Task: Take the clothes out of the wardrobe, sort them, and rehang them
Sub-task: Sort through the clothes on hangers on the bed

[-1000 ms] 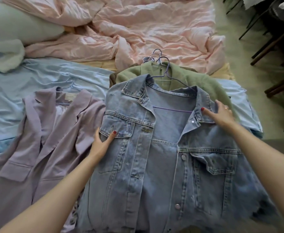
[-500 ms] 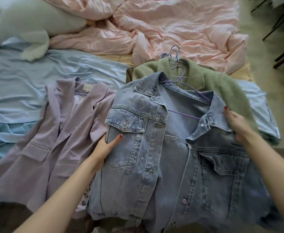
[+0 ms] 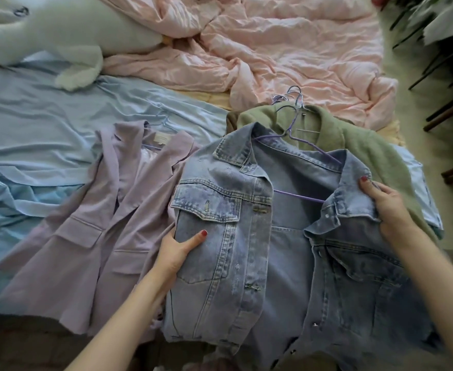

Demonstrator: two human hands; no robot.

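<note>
The denim jacket lies open-fronted at about five o'clock of the view, on its purple hanger, partly covering a green coat at two o'clock. The left hand pinches the jacket's left edge below the chest pocket, thumb on top and fingers tucked under. The right hand grips the collar and shoulder on the other side, thumb over the fold. A lilac blazer lies just beside it at nine o'clock, the two touching along the edge, on a blue sheet; a pink quilt is bunched at twelve. The likely trouble is the hooks (several cluster at one o'clock): lifting the jacket could snag the coat's hanger and drag it along, or tip the open jacket off its own.
</note>
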